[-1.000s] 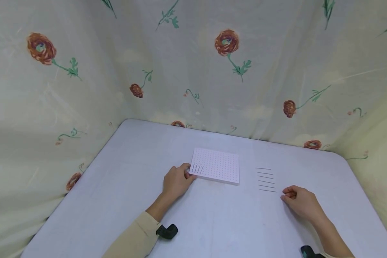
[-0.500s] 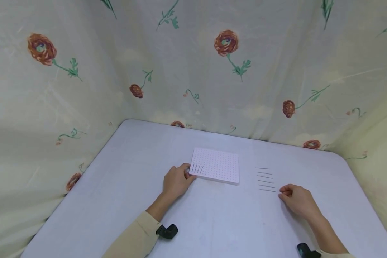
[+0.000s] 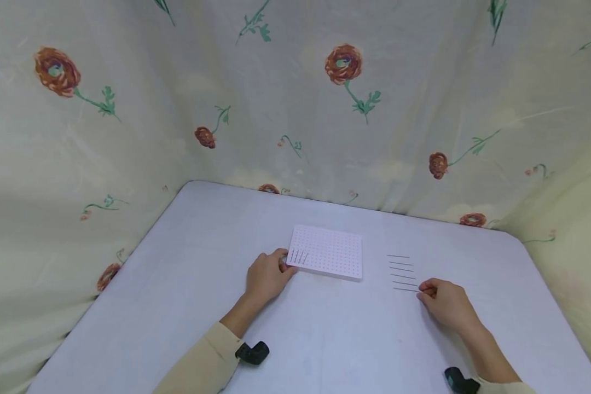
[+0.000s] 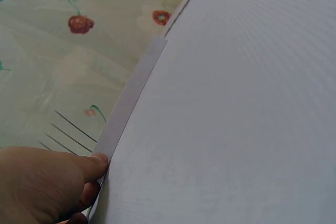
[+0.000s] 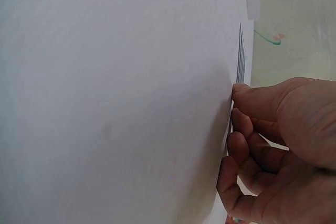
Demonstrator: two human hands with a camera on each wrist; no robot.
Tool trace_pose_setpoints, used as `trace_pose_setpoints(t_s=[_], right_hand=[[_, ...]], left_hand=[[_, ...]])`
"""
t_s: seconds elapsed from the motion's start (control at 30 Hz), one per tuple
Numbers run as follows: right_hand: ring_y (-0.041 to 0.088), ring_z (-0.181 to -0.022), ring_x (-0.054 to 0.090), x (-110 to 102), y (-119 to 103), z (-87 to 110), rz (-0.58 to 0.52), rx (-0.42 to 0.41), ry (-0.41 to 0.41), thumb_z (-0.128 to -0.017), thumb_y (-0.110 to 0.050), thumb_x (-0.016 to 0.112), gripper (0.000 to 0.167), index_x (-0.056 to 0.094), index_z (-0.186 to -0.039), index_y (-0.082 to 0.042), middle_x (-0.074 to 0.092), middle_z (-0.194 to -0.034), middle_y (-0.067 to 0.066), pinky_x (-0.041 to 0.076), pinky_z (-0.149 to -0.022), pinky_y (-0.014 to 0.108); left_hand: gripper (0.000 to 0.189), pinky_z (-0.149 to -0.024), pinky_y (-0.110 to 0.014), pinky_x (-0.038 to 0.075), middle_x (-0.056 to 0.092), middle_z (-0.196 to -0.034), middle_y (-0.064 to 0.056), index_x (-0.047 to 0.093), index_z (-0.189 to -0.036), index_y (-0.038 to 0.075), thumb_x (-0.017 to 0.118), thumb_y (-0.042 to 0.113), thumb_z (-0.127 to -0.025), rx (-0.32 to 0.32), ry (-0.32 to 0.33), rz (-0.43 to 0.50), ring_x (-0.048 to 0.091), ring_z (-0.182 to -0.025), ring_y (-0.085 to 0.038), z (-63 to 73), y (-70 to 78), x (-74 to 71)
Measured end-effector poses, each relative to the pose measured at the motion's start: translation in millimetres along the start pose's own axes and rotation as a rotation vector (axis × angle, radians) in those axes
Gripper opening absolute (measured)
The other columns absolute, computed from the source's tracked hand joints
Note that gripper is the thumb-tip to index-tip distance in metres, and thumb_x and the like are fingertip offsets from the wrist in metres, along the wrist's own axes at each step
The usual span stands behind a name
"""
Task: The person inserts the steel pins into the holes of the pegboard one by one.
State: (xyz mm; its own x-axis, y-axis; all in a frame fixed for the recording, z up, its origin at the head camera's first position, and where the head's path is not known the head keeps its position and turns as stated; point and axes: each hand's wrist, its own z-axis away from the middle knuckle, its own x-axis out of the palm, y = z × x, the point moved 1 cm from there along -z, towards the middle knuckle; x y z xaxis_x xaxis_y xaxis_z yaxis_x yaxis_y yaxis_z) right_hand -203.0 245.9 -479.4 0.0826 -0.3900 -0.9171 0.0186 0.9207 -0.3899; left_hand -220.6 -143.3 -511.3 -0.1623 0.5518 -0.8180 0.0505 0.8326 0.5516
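A white pegboard (image 3: 327,249) with a grid of small holes lies mid-table. Several thin dark metal pins (image 3: 299,256) stand upright in its left front part; they also show as slim rods in the left wrist view. My left hand (image 3: 267,276) grips the board's left front corner, thumb (image 4: 94,167) against the front side. Right of the board, several more pins (image 3: 403,276) lie flat in a column. At the right end of the nearest pin (image 3: 405,289) is my right hand (image 3: 447,305), thumb and forefinger slightly apart around that tip, other fingers bent.
The white table (image 3: 335,334) has a floral curtain (image 3: 276,109) behind it and at both sides. A black wrist device (image 3: 254,353) sits on the left cuff, another black device (image 3: 461,380) on the right one.
My right hand has moved left, up to the right end of the nearest flat pin. My left hand stays on the board's corner. The head view has shifted slightly.
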Motion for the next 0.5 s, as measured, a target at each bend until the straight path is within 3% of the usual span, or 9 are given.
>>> trace_pose_setpoints(t_s=[0.5], right_hand=[[0.023, -0.078, 0.055, 6.6, -15.9, -3.6, 0.025, -0.04, -0.018, -0.094, -0.005, 0.069, 0.007, 0.07, -0.098, 0.001, 0.065, -0.083, 0.009, 0.047, -0.071, 0.039]], left_hand=[[0.046, -0.057, -0.024, 0.036, 0.055, -0.067, 0.006, 0.069, -0.128, 0.009, 0.08, 0.031, -0.089, 0.001, 0.005, 0.015, 0.047, -0.066, -0.012, 0.4, -0.8, -0.4]])
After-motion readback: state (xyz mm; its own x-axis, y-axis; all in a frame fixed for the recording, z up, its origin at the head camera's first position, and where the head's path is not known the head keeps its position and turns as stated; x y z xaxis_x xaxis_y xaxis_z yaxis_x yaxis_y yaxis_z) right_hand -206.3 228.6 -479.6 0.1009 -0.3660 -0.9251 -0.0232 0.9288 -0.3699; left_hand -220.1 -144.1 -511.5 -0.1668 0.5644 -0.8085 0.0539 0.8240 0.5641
